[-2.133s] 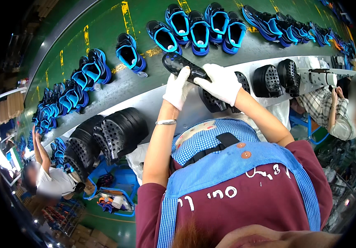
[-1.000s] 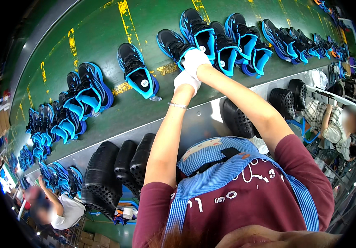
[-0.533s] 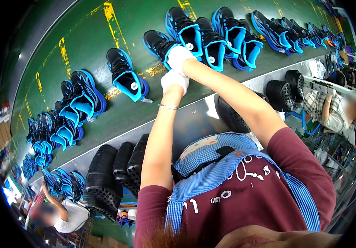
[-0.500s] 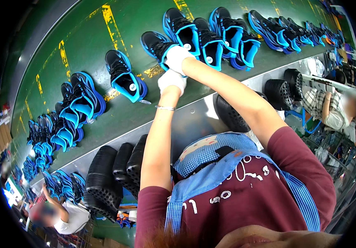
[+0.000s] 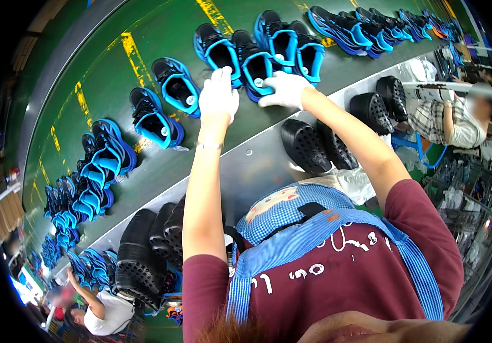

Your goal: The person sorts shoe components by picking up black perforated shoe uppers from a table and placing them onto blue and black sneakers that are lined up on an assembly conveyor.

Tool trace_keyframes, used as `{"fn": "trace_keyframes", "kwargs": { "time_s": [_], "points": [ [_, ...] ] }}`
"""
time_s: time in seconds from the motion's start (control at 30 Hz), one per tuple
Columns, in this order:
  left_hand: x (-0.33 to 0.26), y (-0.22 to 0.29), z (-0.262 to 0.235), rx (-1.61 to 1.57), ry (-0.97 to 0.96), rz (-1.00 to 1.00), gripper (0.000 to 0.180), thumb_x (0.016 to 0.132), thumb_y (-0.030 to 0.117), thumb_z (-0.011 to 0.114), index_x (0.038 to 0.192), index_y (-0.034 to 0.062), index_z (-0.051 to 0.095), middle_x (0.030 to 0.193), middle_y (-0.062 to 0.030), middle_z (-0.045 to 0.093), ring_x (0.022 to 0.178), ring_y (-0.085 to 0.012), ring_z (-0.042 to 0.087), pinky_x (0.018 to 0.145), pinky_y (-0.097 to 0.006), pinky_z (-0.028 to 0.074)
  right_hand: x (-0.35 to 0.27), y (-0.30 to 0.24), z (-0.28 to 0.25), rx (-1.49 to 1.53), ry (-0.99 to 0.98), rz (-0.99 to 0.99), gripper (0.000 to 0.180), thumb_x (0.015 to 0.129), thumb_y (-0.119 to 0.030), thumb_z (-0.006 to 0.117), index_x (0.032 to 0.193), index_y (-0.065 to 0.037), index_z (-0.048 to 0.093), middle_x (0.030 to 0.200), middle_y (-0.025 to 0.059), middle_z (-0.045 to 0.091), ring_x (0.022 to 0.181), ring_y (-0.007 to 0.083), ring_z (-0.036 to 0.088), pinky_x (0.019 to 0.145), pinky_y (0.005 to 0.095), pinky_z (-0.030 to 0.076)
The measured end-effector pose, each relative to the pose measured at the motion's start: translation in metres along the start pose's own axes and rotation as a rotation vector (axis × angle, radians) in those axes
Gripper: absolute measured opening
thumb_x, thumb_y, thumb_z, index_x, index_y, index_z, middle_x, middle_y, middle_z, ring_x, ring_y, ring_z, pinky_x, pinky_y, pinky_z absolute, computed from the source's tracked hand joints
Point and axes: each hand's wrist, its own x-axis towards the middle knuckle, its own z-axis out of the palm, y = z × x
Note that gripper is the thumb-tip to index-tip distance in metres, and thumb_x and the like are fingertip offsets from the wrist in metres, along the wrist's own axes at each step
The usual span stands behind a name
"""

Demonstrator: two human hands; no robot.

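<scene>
Both my hands wear white gloves. My left hand (image 5: 218, 96) has its fingers stretched out, just below the heel of a black-and-blue sneaker (image 5: 214, 47). To its left stands another sneaker (image 5: 177, 86), with a further sneaker (image 5: 156, 119) beyond that. My right hand (image 5: 286, 91) is open, thumb and fingers apart, at the heel of a middle sneaker (image 5: 253, 62). Whether it touches that heel, I cannot tell. Two more sneakers, a rear one (image 5: 276, 35) and a right one (image 5: 309, 54), stand just beyond my right hand. All have bright blue linings.
The sneakers stand on a green belt (image 5: 109, 74) with yellow marks and a metal edge. Several more sneakers (image 5: 106, 151) line its left; others stand far right. Black perforated clogs (image 5: 306, 146) sit along the near side. People sit at lower left and at right.
My hands were close together at one sneaker and are now apart, the right one farther right. That sneaker now stands left of my left hand. The sneakers on the belt have shifted left.
</scene>
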Motion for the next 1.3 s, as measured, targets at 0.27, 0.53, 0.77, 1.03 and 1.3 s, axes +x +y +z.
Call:
{"fn": "trace_keyframes", "kwargs": {
  "time_s": [0.27, 0.53, 0.77, 1.03, 1.3],
  "points": [
    [-0.015, 0.033, 0.067, -0.196, -0.067, 0.125, 0.029, 0.09, 0.022, 0.055, 0.111, 0.0019, 0.058, 0.121, -0.0211, 0.056, 0.112, -0.0378, 0.053, 0.096, -0.043, 0.043, -0.015, 0.042, -0.006, 0.013, 0.242, 0.269, 0.027, 0.086, -0.035, 0.063, 0.103, -0.015, 0.066, 0.087, 0.0126, 0.069, 0.086, 0.0307, 0.068, 0.07, 0.044, 0.052],
    [-0.017, 0.053, 0.069, -0.037, -0.249, 0.029, 0.031, 0.087, 0.027, 0.057, 0.105, 0.0013, 0.06, 0.111, -0.0233, 0.059, 0.104, -0.04, 0.055, 0.09, -0.045, 0.045, -0.125, 0.082, -0.033, 0.175, 0.512, 0.269, 0.041, 0.09, -0.042, 0.05, 0.121, -0.015, 0.058, 0.106, 0.0114, 0.063, 0.103, 0.0302, 0.06, 0.086, 0.0401, 0.049],
    [0.017, 0.016, 0.082, -0.071, -0.477, -0.125, 0.06, 0.083, 0.039, 0.061, 0.122, -0.0065, 0.054, 0.118, -0.0238, 0.061, 0.107, -0.0399, 0.059, 0.092, -0.038, 0.046, -0.303, 0.136, -0.02, 0.212, 0.593, 0.549, 0.029, 0.087, -0.034, 0.055, 0.096, -0.008, 0.066, 0.087, 0.0161, 0.065, 0.088, 0.0323, 0.064, 0.079, 0.04, 0.05],
    [-0.039, 0.068, 0.066, -0.006, 0.006, -0.154, 0.058, 0.083, 0.035, 0.062, 0.134, 0.0086, 0.05, 0.132, -0.022, 0.048, 0.116, -0.0384, 0.052, 0.098, -0.042, 0.043, -0.339, 0.16, 0.032, 0.24, 0.454, 0.509, 0.052, 0.071, -0.022, 0.073, 0.118, -0.008, 0.053, 0.115, 0.0135, 0.053, 0.108, 0.03, 0.056, 0.093, 0.0357, 0.047],
    [-0.086, 0.126, 0.052, -0.174, 0.279, -0.218, 0.048, 0.085, 0.024, 0.065, 0.13, 0.0098, 0.056, 0.125, -0.0191, 0.052, 0.105, -0.032, 0.058, 0.093, -0.039, 0.046, -0.352, 0.179, 0.02, 0.225, 0.445, 0.33, 0.05, 0.067, -0.021, 0.077, 0.109, -0.004, 0.055, 0.109, 0.0126, 0.051, 0.102, 0.0284, 0.057, 0.088, 0.0342, 0.049]
  ]
}}
